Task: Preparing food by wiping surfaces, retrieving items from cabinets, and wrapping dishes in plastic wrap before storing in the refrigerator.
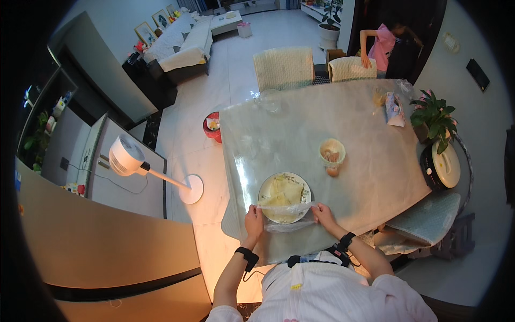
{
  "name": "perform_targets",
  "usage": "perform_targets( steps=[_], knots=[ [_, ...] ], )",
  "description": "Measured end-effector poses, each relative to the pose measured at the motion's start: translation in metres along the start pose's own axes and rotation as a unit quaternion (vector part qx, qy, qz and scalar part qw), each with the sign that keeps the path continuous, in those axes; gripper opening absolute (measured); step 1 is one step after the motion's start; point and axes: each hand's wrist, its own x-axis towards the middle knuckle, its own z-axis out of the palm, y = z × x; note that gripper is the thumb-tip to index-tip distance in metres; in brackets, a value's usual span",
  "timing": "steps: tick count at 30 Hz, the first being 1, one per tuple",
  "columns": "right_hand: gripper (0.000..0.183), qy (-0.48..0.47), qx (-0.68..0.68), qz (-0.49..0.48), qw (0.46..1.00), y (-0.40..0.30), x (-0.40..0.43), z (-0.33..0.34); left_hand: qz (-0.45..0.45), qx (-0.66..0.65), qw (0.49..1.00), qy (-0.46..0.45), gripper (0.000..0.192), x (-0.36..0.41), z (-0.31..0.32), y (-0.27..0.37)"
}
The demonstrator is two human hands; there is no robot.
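Both hands grip a clear plastic sheet or bag (287, 209), stretched between them across the near part of a plate. My left hand (254, 222) pinches its left end, just off the plate's left rim. At the other end, my right hand (324, 216) holds it near the rim's right side. The round white plate (306, 189) has a dark leafy pattern and sits on the table. On it lie pale yellow, flat pieces of food (287, 189), perhaps pancakes; the plastic partly veils the nearest ones.
A pale cup-like container (332, 149) stands on the table (293, 129), a round brown item (332, 172) touching it. Right are a potted plant (432, 112) and a black-and-cream appliance (444, 165). A white fan (126, 155) stands left. Behind a far chair (350, 69), a person (380, 46) rests a hand on it.
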Motion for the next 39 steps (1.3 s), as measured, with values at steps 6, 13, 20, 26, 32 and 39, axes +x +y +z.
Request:
perform_targets(
  steps=[6,13,20,26,32,39],
  knots=[
    [0.027,0.027,0.064,0.011,0.998,0.004,0.006,0.0,-0.019,0.016,1.0,-0.009,0.027,0.002,0.01,-0.012],
    [0.021,0.027,0.101,-0.007,0.994,-0.007,0.028,-0.003,-0.005,-0.022,0.999,0.03,0.027,0.026,0.012,0.01],
    [0.014,0.119,0.115,-0.039,0.985,-0.033,0.047,0.011,-0.003,-0.067,0.997,0.049,0.025,0.053,0.021,0.009],
    [0.017,0.089,0.102,-0.023,0.991,-0.036,0.077,0.005,-0.072,-0.132,0.988,0.034,0.02,0.077,0.035,-0.022],
    [0.019,0.081,0.059,0.038,0.994,-0.03,0.109,-0.009,-0.285,-0.364,0.884,-0.064,0.017,0.093,0.029,-0.031],
    [0.022,0.033,0.034,0.098,0.994,-0.039,0.123,-0.011,-0.284,-0.273,0.915,-0.089,0.019,0.111,0.025,-0.027]
  ],
)
